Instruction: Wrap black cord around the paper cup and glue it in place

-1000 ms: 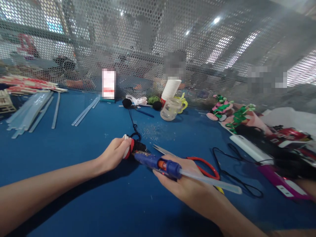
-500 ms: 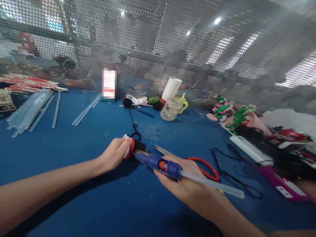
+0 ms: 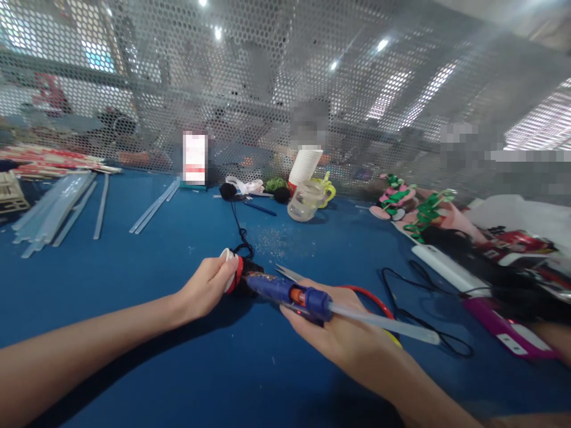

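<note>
- At the nose of the blue glue gun (image 3: 273, 288), in the head view, is the red-and-white cup (image 3: 239, 274), tipped sideways with black yarn (image 3: 254, 267) around its far end; whether the nozzle touches the yarn cannot be told.
- Left of the glue gun, the left hand (image 3: 207, 285) is closed around the cup, thumb along its white rim.
- Around the glue gun's body, the right hand (image 3: 341, 330) has a wrapped grip, fingers mostly hidden beneath; a clear glue stick (image 3: 388, 324) juts from the gun's rear.
- Just beyond the glue gun, partly behind the right hand, lie red-handled scissors (image 3: 372, 295), blades towards the cup.
- Farther beyond the glue gun, a black strand (image 3: 243, 235) runs from near the cup towards a black ball (image 3: 228, 191); near that ball are a blue pen (image 3: 260, 208), a clear plastic cup (image 3: 304, 203) and leaning stacked white cups (image 3: 306, 164).
- Well left of the glue gun, loose glue sticks (image 3: 56, 208) are spread on the blue table (image 3: 147, 362).
- Well right of the glue gun are a purple-and-white tool (image 3: 488, 324) and a black cord (image 3: 417, 325).
</note>
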Available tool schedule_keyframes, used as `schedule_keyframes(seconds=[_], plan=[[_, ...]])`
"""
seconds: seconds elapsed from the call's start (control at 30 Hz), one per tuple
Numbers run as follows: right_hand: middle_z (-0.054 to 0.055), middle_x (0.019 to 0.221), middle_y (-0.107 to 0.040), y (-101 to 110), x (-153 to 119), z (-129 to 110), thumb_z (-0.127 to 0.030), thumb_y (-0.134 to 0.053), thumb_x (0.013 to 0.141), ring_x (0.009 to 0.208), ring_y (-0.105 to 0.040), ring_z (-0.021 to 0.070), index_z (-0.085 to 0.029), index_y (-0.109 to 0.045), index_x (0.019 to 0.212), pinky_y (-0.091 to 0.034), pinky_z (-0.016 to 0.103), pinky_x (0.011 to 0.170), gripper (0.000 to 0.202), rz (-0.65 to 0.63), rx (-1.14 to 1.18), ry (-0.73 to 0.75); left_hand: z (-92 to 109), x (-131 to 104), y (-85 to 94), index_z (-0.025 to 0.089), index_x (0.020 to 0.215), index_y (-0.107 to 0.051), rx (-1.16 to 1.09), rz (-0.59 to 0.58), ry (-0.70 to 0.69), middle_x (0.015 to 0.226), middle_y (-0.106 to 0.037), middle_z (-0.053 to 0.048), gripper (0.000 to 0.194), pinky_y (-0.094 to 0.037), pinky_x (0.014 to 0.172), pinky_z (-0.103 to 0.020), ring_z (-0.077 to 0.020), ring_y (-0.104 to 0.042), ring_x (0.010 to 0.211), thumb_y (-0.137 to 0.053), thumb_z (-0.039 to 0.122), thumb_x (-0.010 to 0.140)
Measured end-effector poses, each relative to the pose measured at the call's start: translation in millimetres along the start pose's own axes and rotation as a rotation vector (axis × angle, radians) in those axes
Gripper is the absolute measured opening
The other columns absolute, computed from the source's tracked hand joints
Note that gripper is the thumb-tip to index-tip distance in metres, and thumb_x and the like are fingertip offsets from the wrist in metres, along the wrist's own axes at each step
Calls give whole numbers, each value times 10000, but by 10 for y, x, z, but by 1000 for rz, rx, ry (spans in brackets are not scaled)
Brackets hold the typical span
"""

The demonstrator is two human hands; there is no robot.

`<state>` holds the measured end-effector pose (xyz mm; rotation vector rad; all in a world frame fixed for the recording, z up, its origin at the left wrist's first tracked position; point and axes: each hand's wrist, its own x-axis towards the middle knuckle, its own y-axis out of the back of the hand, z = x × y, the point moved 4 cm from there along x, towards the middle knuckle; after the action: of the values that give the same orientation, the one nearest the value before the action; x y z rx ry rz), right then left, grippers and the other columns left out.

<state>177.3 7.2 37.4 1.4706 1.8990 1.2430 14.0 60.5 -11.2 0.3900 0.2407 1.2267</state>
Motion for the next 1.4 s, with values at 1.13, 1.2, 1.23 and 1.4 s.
schedule_keyframes(seconds=[1.13,1.2,1.23,1.4], plan=[[-9,587,-557,-3,-3,23,-246,-476,731,528,-512,120,-191,-531,663,-403,225,525,104,25,-16,-2,50,-20,0,167,497,-318,58,-2,-44,484,-310,46,383,-240,445,-220,-82,-269,482,-238,363,816],[-13,570,-544,-6,-5,14,-232,-472,732,517,-499,114,-189,-519,651,-394,217,513,103,36,-18,20,44,-17,0,166,501,-325,51,-2,-41,482,-313,46,380,-243,446,-220,-82,-270,480,-239,362,815],[-19,551,-531,-10,-7,6,-223,-471,732,498,-485,105,-189,-508,636,-385,210,497,109,35,-13,42,40,-15,1,165,504,-330,48,1,-37,480,-309,47,379,-245,446,-219,-82,-268,479,-240,364,814],[-41,511,-483,-7,-17,-28,-196,-482,728,451,-430,80,-186,-468,590,-346,195,459,140,63,-3,97,21,-8,7,161,520,-362,40,12,-24,480,-308,51,380,-259,457,-218,-82,-268,474,-245,376,810]])
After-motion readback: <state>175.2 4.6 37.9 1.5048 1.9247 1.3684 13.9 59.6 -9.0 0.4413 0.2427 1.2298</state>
